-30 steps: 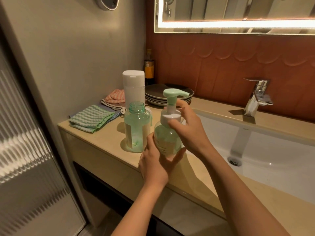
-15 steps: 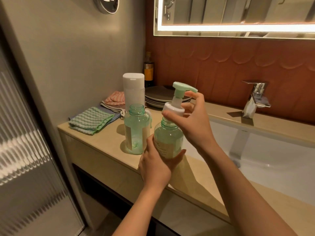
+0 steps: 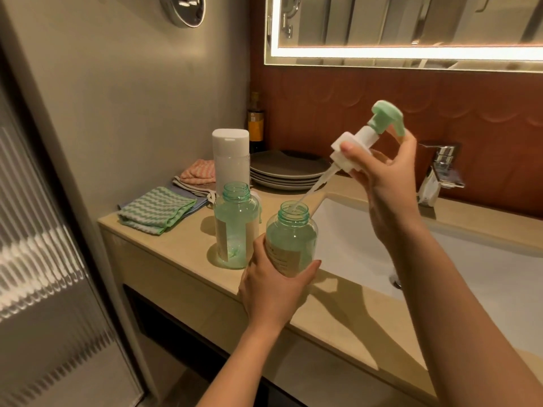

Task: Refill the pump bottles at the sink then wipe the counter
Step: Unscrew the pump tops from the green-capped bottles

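My left hand point(image 3: 273, 286) grips a clear green bottle point(image 3: 292, 236) from below, just above the beige counter point(image 3: 182, 245) by the sink. Its neck is uncovered. My right hand point(image 3: 385, 177) holds the white and green pump head point(image 3: 367, 139) lifted up and tilted to the right; the tip of its dip tube still reaches into the bottle's mouth. A second green bottle point(image 3: 235, 227) stands uncapped on the counter to the left. Behind that one stands a tall white-capped refill bottle point(image 3: 230, 155).
Folded green striped cloth point(image 3: 157, 210) and a pink cloth point(image 3: 197, 171) lie at the counter's left. A stack of grey plates point(image 3: 288, 168) and a dark bottle point(image 3: 255, 124) sit in the back corner. The white sink basin point(image 3: 470, 268) and chrome tap point(image 3: 439, 171) are at right.
My right hand has pulled the pump head off the bottle and lifted it up and to the right, drawing the tube nearly out. My left hand keeps holding the bottle.
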Action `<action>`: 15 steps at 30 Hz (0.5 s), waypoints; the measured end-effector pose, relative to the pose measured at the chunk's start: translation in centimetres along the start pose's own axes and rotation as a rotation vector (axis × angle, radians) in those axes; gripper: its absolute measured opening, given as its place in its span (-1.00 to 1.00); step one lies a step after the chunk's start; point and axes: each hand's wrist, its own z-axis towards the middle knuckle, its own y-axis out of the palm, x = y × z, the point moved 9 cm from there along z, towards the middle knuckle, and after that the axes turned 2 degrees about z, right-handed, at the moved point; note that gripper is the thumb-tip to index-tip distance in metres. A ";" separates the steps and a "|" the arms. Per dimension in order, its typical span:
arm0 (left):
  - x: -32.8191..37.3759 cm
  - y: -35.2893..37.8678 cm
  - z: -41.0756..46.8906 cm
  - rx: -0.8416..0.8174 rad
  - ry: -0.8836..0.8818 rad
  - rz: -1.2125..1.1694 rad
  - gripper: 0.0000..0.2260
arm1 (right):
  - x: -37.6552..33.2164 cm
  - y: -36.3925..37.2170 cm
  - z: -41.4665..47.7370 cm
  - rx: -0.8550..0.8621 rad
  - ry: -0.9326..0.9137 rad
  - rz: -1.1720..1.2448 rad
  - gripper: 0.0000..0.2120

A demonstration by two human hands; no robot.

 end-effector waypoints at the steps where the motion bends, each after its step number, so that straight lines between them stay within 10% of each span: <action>1: 0.0 0.0 0.0 -0.001 0.001 -0.002 -0.20 | 0.2 -0.6 0.4 0.011 0.028 0.041 -0.25; 15: -0.1 0.1 0.1 0.013 0.019 0.003 -0.19 | 10.6 -4.2 1.7 0.239 0.427 0.414 -0.19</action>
